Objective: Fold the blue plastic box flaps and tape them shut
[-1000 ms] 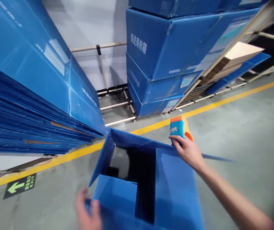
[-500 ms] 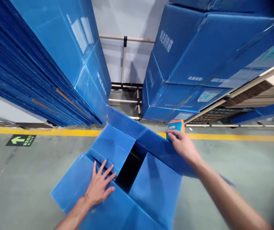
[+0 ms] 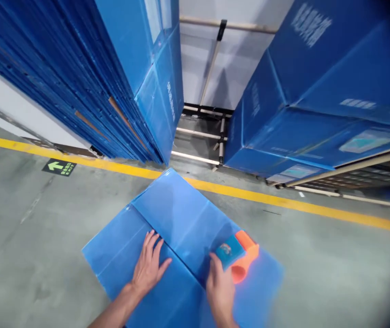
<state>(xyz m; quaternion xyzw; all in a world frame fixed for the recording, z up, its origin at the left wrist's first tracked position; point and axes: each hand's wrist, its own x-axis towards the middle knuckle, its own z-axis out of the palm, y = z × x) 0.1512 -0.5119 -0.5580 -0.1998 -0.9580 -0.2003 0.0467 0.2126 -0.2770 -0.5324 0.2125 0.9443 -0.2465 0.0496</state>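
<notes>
The blue corrugated-plastic box (image 3: 181, 237) stood on the grey concrete floor (image 3: 334, 273) just below the camera, its top flaps folded shut so that they formed one flat, glossy surface with a seam running diagonally across the middle. The left hand (image 3: 150, 266) lay flat on the near-left flap, fingers spread, its grip wide and holding nothing, the fingertips close to the seam. The right hand (image 3: 220, 289) had its grip closed around a tape dispenser (image 3: 237, 255), orange-bodied with a teal panel bearing a small printed picture too blurred to read; the dispenser rested on the right flap, just beside the seam.

The far corner of the box nearly reached a yellow line (image 3: 283, 200) painted across the floor. Bare floor lay open to the left and right of the box. Beyond the line, a leaning stack of flattened blue sheets (image 3: 61, 77) rose on the left and stacked blue boxes (image 3: 317, 100) on the right, with a narrow gap between them showing a pale wall and a wooden pallet frame (image 3: 208, 132).

A green floor sign (image 3: 59, 166) carried an arrow and the word EXIT. White characters printed on the stacked boxes and sheets were not legible.
</notes>
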